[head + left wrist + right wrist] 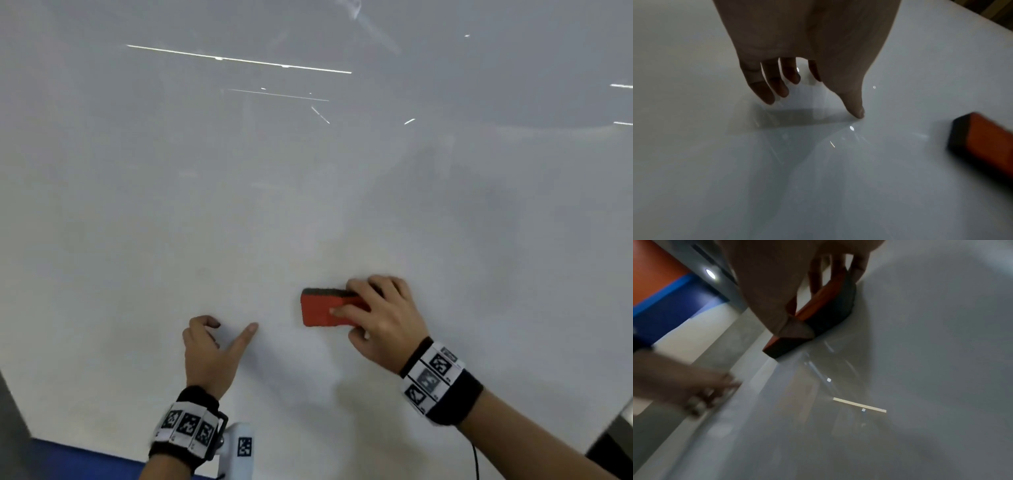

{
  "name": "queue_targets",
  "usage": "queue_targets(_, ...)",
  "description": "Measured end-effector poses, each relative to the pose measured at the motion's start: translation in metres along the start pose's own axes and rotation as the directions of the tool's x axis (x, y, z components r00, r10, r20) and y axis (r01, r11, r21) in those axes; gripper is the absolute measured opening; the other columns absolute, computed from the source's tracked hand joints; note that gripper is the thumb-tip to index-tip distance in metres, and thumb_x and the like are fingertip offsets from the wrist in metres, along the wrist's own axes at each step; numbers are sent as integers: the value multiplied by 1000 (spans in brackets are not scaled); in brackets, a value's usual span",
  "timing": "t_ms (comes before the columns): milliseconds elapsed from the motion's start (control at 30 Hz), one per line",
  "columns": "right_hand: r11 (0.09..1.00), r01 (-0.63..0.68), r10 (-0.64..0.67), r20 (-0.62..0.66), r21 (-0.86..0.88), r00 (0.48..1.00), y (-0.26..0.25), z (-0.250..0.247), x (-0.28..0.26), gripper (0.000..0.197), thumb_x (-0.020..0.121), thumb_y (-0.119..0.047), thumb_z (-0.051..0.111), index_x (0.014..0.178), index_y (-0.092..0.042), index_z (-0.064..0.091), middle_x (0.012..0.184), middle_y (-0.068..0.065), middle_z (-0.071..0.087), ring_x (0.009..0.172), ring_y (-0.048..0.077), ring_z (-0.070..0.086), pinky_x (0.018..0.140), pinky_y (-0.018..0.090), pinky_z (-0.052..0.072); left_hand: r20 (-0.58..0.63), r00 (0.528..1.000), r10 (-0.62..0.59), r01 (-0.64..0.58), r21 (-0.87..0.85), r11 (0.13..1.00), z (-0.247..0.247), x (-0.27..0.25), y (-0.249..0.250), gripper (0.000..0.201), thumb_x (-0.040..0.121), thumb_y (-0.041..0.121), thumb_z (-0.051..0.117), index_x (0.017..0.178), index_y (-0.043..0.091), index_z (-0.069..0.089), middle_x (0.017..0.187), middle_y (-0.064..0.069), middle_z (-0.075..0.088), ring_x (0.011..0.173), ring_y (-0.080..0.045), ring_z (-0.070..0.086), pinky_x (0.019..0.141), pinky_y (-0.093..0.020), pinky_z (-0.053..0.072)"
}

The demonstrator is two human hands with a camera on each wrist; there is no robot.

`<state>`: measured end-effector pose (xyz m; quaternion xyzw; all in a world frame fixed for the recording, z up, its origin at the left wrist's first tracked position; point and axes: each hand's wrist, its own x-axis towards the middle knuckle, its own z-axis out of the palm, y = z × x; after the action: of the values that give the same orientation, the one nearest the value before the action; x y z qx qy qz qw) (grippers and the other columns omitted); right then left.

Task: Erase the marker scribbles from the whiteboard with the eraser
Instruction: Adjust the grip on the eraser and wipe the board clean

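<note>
Right hand (380,322) is grasping eraser (320,310) against whiteboard (308,205); left hand (209,356), beside that grip, is resting released, fingertips touching.

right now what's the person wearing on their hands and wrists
Both hands are bare. The left wrist band and right wrist band are black, each carrying white tiles printed with black square markers. A thin black cable hangs below the right forearm.

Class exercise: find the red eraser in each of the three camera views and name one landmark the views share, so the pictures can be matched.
Head: the red eraser lies right of centre, low, held by the right hand.
Left wrist: it shows blurred at the right edge.
Right wrist: it sits upper centre under the fingers.
Shared landmark: the whiteboard surface under it; the left hand beside it.
</note>
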<state>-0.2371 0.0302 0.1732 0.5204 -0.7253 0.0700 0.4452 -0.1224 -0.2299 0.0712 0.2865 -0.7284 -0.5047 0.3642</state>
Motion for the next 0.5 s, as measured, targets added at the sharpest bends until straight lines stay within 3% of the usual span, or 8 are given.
queue_targets(67, 987, -158, 160, -130, 28, 978, 27, -28, 29, 38, 59, -16, 78, 95, -29, 79, 114, 5, 68, 102, 33, 55, 89, 43, 40, 20, 1000, -13, 13, 19, 1000, -3, 5, -5, 91, 54, 80, 82, 107, 14, 47, 101, -9, 47, 80, -29, 52, 71, -37, 45)
queue_targets(167, 916, -384, 399, -358, 115, 844, 43, -53, 56, 36, 63, -19, 74, 98, -26, 81, 115, 6, 66, 101, 34, 56, 89, 45, 44, 10, 1000, -21, 21, 6, 1000, -3, 4, -1, 85, 58, 72, 86, 107, 15, 47, 104, -8, 47, 85, -31, 53, 75, -40, 47)
queue_targets(200, 918, -380, 394, -366, 113, 843, 35, -45, 53, 39, 63, -18, 73, 100, -25, 81, 115, 7, 66, 100, 34, 56, 88, 46, 46, -1, 1000, -7, 7, 5, 1000, -2, 2, 3, 80, 60, 67, 87, 108, 16, 48, 105, -7, 46, 87, -31, 54, 78, -42, 48)
queue_targets(233, 941, -324, 338, -332, 101, 881, 23, -33, 48, 42, 62, -18, 74, 103, -25, 80, 116, 8, 66, 99, 34, 56, 86, 47, 47, -23, 999, 23, -22, 10, 1000, -1, 1, 8, 77, 62, 62, 91, 108, 16, 49, 106, -6, 46, 88, -30, 53, 80, -44, 50)
queue_targets(300, 994, -90, 99, -166, 64, 981, -3, -5, 41, 47, 62, -18, 73, 107, -28, 78, 119, 7, 66, 100, 31, 54, 84, 46, 48, -78, 988, 137, -133, 48, 990, 2, 1, 18, 68, 66, 46, 96, 110, 18, 52, 104, -4, 47, 88, -28, 52, 84, -49, 51)
queue_targets(367, 997, 12, -10, -27, 79, 1000, -10, 5, 61, 48, 63, -20, 71, 110, -32, 77, 120, 4, 65, 102, 28, 53, 87, 44, 46, -79, 971, 225, -217, 97, 971, 3, 8, 26, 65, 66, 39, 97, 110, 18, 53, 101, -4, 48, 88, -26, 51, 85, -49, 51)
queue_targets(433, 994, -46, 53, -70, 102, 996, -9, -4, 106, 51, 65, -22, 72, 114, -35, 75, 122, 2, 63, 105, 27, 53, 91, 41, 43, -57, 973, 222, -214, 112, 970, 0, 17, 29, 66, 60, 41, 99, 103, 19, 53, 94, -5, 51, 84, -27, 52, 82, -51, 51)
queue_targets(500, 980, -146, 166, -149, 133, 975, -13, -16, 156, 53, 66, -24, 74, 119, -35, 74, 123, 3, 61, 106, 27, 52, 91, 40, 40, -35, 984, 175, -170, 108, 979, -2, 27, 29, 70, 51, 45, 102, 90, 24, 49, 82, -7, 52, 75, -33, 54, 71, -49, 51)
